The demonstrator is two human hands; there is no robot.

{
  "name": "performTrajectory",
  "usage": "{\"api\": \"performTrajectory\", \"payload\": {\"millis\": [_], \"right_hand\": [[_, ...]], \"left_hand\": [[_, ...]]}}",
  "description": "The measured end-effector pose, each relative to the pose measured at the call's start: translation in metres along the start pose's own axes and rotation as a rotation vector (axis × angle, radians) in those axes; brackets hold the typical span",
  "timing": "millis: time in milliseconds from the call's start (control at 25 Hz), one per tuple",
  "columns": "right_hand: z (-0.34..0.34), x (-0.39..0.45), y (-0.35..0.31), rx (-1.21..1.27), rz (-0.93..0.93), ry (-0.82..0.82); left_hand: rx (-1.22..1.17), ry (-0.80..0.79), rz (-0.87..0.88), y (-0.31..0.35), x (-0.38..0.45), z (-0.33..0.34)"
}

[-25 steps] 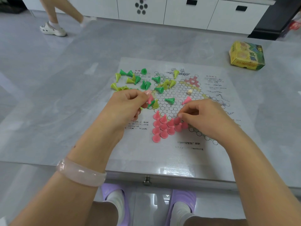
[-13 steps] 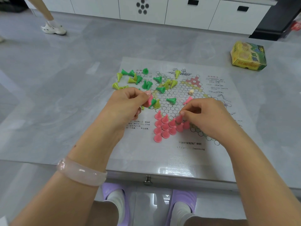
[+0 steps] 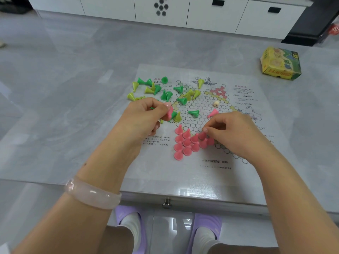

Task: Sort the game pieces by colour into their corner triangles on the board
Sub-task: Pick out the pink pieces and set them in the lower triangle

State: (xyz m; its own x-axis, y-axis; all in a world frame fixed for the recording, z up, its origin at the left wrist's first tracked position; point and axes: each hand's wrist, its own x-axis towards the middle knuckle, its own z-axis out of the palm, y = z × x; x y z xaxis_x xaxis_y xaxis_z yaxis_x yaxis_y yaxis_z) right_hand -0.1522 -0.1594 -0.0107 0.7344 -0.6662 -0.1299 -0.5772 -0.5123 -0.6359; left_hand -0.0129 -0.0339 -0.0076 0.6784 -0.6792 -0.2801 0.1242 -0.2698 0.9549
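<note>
The thin paper game board (image 3: 216,173), printed with a star of hexagon cells and blocks of small text too fine to read, lies on the grey marble-look table (image 3: 64,110) under both hands. Far beyond the right hand sits a yellow and green cardboard box (image 3: 280,64); its flap is open, its contents cannot be seen, and "45" and partly legible capitals show on it. The left hand (image 3: 145,118) has its fingers curled, pinching a pink plastic cone piece (image 3: 169,113) at thumb and fingertip. The right hand (image 3: 236,132) curls over the cluster of upright pink cone pieces (image 3: 187,142) filling the near triangle, fingertips on the cluster's right edge; what it grips cannot be told. Beyond the left hand, loose green and yellow-green cone pieces (image 3: 165,94) lie scattered, most tipped over. One pink cone (image 3: 212,113) lies just beyond the right hand
</note>
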Motion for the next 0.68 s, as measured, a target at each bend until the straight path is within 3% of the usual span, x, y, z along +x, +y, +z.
{"api": "performTrajectory", "payload": {"millis": [440, 560, 680], "right_hand": [[0.000, 0.000, 0.003, 0.003, -0.036, 0.006], [-0.001, -0.001, -0.002, 0.098, -0.079, 0.156], [-0.002, -0.007, -0.018, 0.250, -0.186, 0.133]], "left_hand": [[0.029, -0.040, -0.004, 0.002, -0.003, 0.002], [0.046, -0.070, -0.006, 0.002, -0.005, 0.004], [0.066, -0.115, -0.002, 0.001, -0.006, 0.008]]}}
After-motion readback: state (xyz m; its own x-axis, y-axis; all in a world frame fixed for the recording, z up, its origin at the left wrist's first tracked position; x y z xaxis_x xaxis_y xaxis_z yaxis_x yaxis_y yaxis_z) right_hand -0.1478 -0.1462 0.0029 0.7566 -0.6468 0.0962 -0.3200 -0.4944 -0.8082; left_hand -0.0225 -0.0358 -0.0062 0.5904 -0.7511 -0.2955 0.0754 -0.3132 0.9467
